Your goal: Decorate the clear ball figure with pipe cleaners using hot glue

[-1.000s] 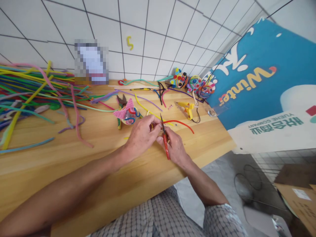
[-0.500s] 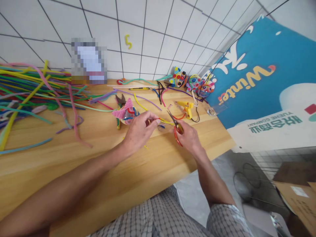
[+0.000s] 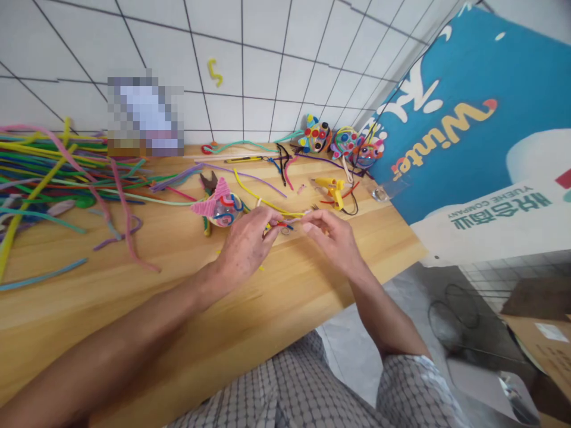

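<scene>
My left hand point(image 3: 247, 241) and my right hand point(image 3: 332, 235) meet fingertip to fingertip over the wooden table point(image 3: 178, 279). Both are closed in a pinch on a short red pipe cleaner piece point(image 3: 279, 224) held just above the wood. A dark scissors tip point(image 3: 314, 207) shows just beyond my right fingers; the rest of the scissors is hidden by the hand. A pink and multicoloured pipe cleaner figure point(image 3: 218, 208) lies just left of my left hand. A long yellow pipe cleaner point(image 3: 254, 196) runs behind both hands.
A heap of long coloured pipe cleaners point(image 3: 44, 172) covers the left of the table. Pliers point(image 3: 207, 180), a yellow glue gun point(image 3: 332, 189) and a yellow utility knife point(image 3: 243, 159) lie behind the hands. Finished colourful figures point(image 3: 316, 135) stand by the tiled wall. A blue box point(image 3: 468, 137) borders the right.
My right hand swung the red-handled scissors out to the right, then came back to my left hand; the scissors no longer stand upright in it. The long red pipe cleaner now lies by the glue gun.
</scene>
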`<state>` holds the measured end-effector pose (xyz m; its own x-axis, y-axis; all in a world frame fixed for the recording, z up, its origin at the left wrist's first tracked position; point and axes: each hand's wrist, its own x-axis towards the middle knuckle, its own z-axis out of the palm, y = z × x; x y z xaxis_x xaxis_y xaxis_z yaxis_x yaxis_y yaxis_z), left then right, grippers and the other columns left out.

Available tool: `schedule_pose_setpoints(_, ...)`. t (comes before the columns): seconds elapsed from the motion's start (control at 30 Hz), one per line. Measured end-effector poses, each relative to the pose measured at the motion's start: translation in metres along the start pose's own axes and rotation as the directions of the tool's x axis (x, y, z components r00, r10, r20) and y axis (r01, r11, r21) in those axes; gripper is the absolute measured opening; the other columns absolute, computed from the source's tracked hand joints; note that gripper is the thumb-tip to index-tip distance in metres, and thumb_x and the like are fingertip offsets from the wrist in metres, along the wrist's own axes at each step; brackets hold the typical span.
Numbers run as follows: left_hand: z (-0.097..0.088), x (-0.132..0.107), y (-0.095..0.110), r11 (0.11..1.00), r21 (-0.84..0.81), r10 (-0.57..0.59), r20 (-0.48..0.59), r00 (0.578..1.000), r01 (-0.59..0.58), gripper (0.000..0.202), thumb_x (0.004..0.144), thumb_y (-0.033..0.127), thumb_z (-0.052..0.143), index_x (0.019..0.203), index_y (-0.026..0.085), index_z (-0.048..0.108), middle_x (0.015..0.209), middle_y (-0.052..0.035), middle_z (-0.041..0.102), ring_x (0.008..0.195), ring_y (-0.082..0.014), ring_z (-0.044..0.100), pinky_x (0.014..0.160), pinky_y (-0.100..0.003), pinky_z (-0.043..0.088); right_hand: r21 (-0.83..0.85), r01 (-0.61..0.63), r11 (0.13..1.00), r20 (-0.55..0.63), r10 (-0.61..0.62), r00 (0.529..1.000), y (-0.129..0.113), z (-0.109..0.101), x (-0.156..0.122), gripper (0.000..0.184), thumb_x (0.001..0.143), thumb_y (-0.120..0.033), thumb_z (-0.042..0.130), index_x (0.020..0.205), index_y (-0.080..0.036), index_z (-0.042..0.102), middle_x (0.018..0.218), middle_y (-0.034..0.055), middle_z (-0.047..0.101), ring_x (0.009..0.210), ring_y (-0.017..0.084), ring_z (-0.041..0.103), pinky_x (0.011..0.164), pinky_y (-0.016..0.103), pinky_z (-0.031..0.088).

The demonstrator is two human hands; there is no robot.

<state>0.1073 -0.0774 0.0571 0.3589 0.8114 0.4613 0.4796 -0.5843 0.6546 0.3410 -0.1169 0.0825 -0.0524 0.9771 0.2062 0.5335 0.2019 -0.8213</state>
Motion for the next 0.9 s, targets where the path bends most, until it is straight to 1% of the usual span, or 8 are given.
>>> schedule_pose_setpoints(0.13, -0.005, -0.003, 0.003, 0.987, 0.14, 0.076, 0.039, 0.996, -0.08, 0.014, 0.101, 0.008, 0.074, 0.105, 0.022, 0.072, 0.099, -0.0038, 0.079, 0.087, -0.0216, 0.073, 0.083, -0.034, 0.055, 0.263, -0.063, 0.963, 0.142, 0.026, 0.989, -0.014, 0.021, 0.021, 0.039, 0.098, -0.061, 0.079, 0.095, -0.023, 0.07, 0.086, -0.0005, 0.073, 0.079, 0.016, 0.066, 0.076, 0.03, 0.054)
schedule_pose_setpoints(0.27, -0.013, -0.002, 0.007, 0.982, 0.168, 0.086, 0.04, 0.995, -0.091, 0.015, 0.1, 0.007, 0.071, 0.102, 0.021, 0.072, 0.097, -0.004, 0.078, 0.084, -0.0207, 0.072, 0.082, -0.034, 0.054, 0.398, -0.116, 0.91, 0.251, 0.013, 0.968, -0.012, 0.03, 0.03, 0.045, 0.09, -0.063, 0.088, 0.094, -0.023, 0.068, 0.078, -0.0036, 0.068, 0.072, 0.013, 0.06, 0.07, 0.028, 0.05)
schedule_pose_setpoints(0.37, -0.018, -0.003, 0.009, 0.986, 0.149, 0.071, 0.031, 0.997, -0.075, 0.014, 0.1, 0.007, 0.071, 0.099, 0.021, 0.072, 0.094, -0.0025, 0.078, 0.077, -0.0181, 0.069, 0.08, -0.032, 0.054, 0.453, -0.144, 0.88, 0.248, 0.03, 0.968, -0.01, 0.037, 0.029, 0.048, 0.087, -0.065, 0.09, 0.097, -0.023, 0.068, 0.076, -0.0047, 0.066, 0.069, 0.012, 0.057, 0.066, 0.026, 0.048)
schedule_pose_setpoints(0.5, -0.022, -0.008, 0.011, 0.992, 0.119, 0.032, -0.007, 0.999, -0.031, 0.014, 0.098, 0.008, 0.072, 0.097, 0.022, 0.071, 0.091, -0.0001, 0.077, 0.071, -0.0153, 0.065, 0.08, -0.03, 0.055, 0.512, -0.157, 0.845, 0.227, 0.043, 0.973, -0.007, 0.049, 0.024, 0.052, 0.084, -0.067, 0.091, 0.101, -0.024, 0.068, 0.077, -0.0057, 0.065, 0.069, 0.013, 0.059, 0.067, 0.028, 0.051)
schedule_pose_setpoints(0.63, -0.03, -0.014, 0.012, 0.997, 0.076, 0.007, -0.033, 0.999, -0.005, 0.007, 0.102, 0.014, 0.07, 0.101, 0.021, 0.074, 0.091, -0.0008, 0.077, 0.069, -0.015, 0.063, 0.08, -0.03, 0.057, 0.598, -0.198, 0.776, 0.209, 0.087, 0.974, -0.004, 0.058, 0.019, 0.05, 0.084, -0.063, 0.093, 0.105, -0.025, 0.069, 0.075, -0.0067, 0.064, 0.066, 0.013, 0.059, 0.067, 0.028, 0.054)
schedule_pose_setpoints(0.7, -0.034, -0.017, 0.01, 0.998, 0.062, -0.012, -0.017, 1.0, 0.013, 0.008, 0.103, 0.016, 0.069, 0.1, 0.021, 0.074, 0.088, -0.0003, 0.076, 0.069, -0.0151, 0.063, 0.079, -0.03, 0.057, 0.633, -0.229, 0.739, 0.224, 0.108, 0.969, -0.004, 0.061, 0.017, 0.05, 0.083, -0.063, 0.095, 0.106, -0.025, 0.071, 0.074, -0.0067, 0.065, 0.066, 0.013, 0.061, 0.066, 0.028, 0.055)
schedule_pose_setpoints(0.8, -0.037, -0.023, 0.006, 0.998, 0.056, -0.023, -0.014, 1.0, 0.024, 0.01, 0.103, 0.016, 0.068, 0.099, 0.022, 0.075, 0.083, 0.0005, 0.074, 0.069, -0.0153, 0.064, 0.079, -0.03, 0.056, 0.67, -0.255, 0.698, 0.269, 0.093, 0.959, -0.004, 0.065, 0.014, 0.051, 0.08, -0.061, 0.097, 0.107, -0.025, 0.073, 0.076, -0.0057, 0.067, 0.067, 0.013, 0.063, 0.065, 0.027, 0.056)
schedule_pose_setpoints(0.9, -0.037, -0.029, 0.003, 0.997, 0.058, -0.041, -0.033, 0.999, 0.043, 0.01, 0.104, 0.015, 0.067, 0.098, 0.022, 0.074, 0.083, 0.0008, 0.074, 0.069, -0.015, 0.063, 0.079, -0.029, 0.056, 0.668, -0.276, 0.691, 0.317, 0.071, 0.946, -0.005, 0.068, 0.012, 0.049, 0.081, -0.058, 0.098, 0.109, -0.026, 0.074, 0.081, -0.0045, 0.07, 0.069, 0.013, 0.064, 0.067, 0.028, 0.056)
